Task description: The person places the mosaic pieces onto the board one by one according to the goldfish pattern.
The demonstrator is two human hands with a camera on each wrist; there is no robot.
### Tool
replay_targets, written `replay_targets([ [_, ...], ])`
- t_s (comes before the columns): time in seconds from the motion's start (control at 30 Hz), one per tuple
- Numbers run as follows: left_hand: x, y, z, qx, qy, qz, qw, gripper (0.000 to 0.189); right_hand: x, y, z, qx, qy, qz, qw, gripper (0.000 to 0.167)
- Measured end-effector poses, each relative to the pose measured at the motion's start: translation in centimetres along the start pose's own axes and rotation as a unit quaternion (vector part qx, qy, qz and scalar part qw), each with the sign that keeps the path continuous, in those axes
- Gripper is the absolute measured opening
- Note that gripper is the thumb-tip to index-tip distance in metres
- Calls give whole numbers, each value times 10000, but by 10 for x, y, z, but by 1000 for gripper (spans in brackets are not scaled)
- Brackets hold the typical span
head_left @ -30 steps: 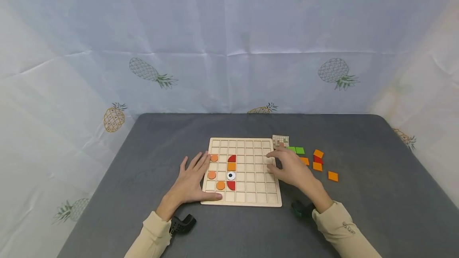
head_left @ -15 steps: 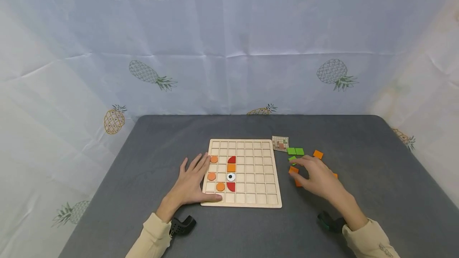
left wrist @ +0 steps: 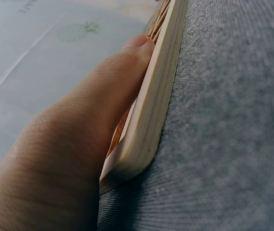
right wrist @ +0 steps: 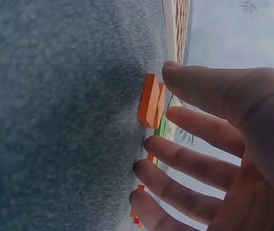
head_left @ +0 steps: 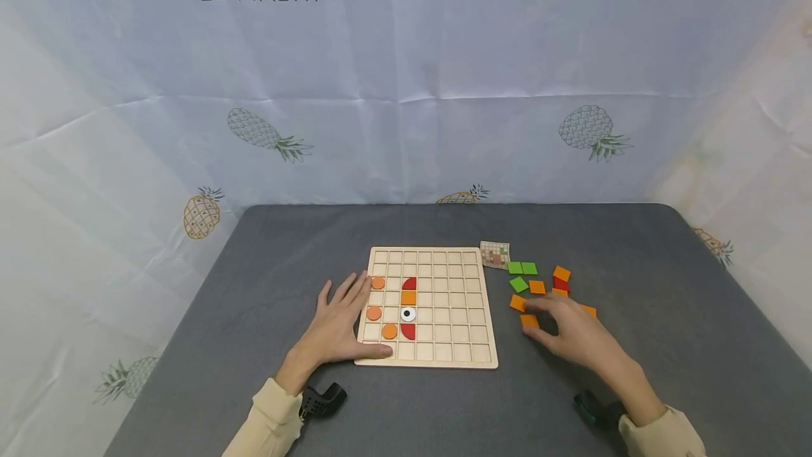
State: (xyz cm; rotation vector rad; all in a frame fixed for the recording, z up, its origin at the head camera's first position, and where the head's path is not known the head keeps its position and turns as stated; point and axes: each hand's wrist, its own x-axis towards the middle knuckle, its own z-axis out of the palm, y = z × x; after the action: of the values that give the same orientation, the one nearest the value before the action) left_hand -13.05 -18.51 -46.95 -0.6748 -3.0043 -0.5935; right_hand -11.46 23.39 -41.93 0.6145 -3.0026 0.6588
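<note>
In the head view my left hand (head_left: pixel 338 325) rests with spread fingers on the left side of a wooden grid board (head_left: pixel 450 316). Its thumb (left wrist: pixel 127 62) lies along the front rim in the left wrist view. Orange discs (head_left: pixel 390 331), red quarter-round pieces (head_left: pixel 409 331), an orange square and an eye disc (head_left: pixel 408 314) sit in the board's cells. Right of the board, my right hand (head_left: pixel 579 333) is over loose square tiles, fingers parted and holding nothing. Its thumb and index fingertip are close to an orange tile (head_left: pixel 529 320), also seen as an orange block (right wrist: pixel 149 101) in the right wrist view.
Several green tiles (head_left: pixel 519 285), more orange tiles (head_left: pixel 536 287) and a red tile (head_left: pixel 561 284) lie on the dark cloth right of the board. A small pattern card (head_left: pixel 495 254) lies at its back right corner. A pineapple-print curtain (head_left: pixel 406 147) hangs behind the table.
My right hand has moved from the board's right edge rightward to the loose tiles, then slightly nearer me, uncovering the card and several tiles. The left hand has stayed on the board.
</note>
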Motion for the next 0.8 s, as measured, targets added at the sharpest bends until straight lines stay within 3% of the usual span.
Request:
replay_targets([
  [0.8, 1, 0, 2, 44, 41, -14, 10000, 133, 1, 1, 5, -180, -94, 204, 9996, 24],
])
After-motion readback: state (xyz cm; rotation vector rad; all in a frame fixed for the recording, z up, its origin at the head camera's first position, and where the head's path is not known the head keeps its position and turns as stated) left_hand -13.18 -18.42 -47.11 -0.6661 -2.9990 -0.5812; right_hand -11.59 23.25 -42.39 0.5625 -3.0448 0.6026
